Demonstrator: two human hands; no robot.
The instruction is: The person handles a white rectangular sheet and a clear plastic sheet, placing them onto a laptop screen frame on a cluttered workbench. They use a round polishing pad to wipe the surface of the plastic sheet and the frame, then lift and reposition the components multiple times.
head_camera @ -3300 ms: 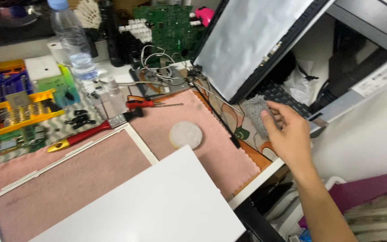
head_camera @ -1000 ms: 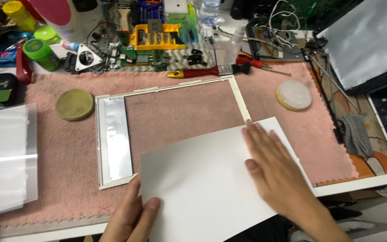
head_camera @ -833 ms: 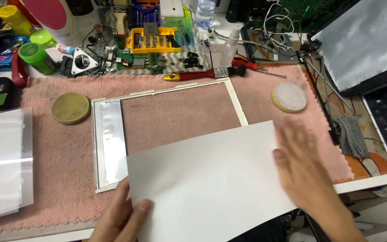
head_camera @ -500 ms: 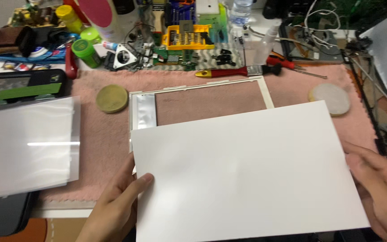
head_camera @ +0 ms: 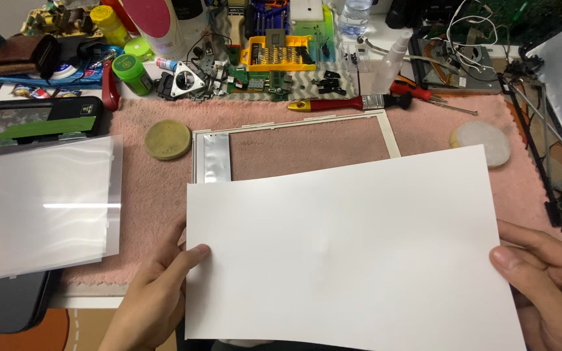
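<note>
Both hands grip a large white sheet (head_camera: 352, 253) over a pink mat (head_camera: 144, 188): left hand (head_camera: 154, 292) and right hand (head_camera: 548, 279) each pinch an edge, covering a white frame (head_camera: 294, 123).

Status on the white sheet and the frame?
Done: frame lies flat on the pink mat, a clear film stack set aside at left. In hand: left hand and right hand hold the white sheet by its side edges over the frame. Left: the sheet sits askew, not seated in the frame.
</note>
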